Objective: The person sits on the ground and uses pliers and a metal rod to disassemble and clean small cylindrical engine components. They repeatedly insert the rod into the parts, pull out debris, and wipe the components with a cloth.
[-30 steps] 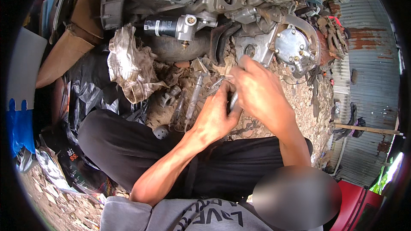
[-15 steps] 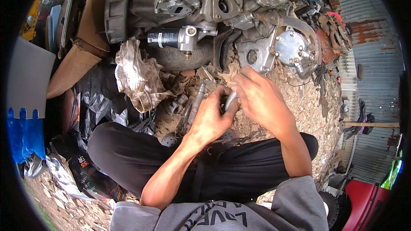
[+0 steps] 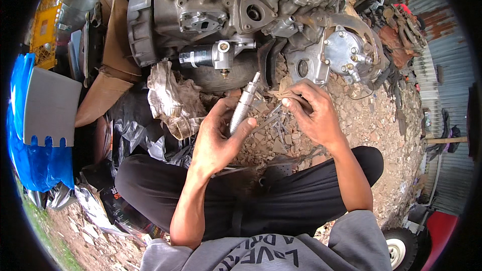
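Note:
My left hand [image 3: 215, 143] is wrapped round a silvery, stepped metal cylinder, a fuel injector [image 3: 244, 103] by its shape. Its narrow tip points up and away, and the lower end is hidden in my palm. To its right, my right hand [image 3: 318, 115] pinches a small folded brown piece, like sandpaper [image 3: 287, 94], between thumb and fingers. The paper and the injector are apart. Thin metal parts [image 3: 273, 120] lie on the stony ground between and below my hands.
A large engine block [image 3: 216, 0] stands across the far side, with a black oil filter [image 3: 197, 58] on a bracket. A crumpled dirty cloth [image 3: 173, 98] and cardboard [image 3: 118, 45] lie left. Right of the engine front is a round metal cover [image 3: 344, 52].
My hands have come apart: the left moved left with the injector now upright in view, the right moved right with the brown paper. The whole view has shifted slightly.

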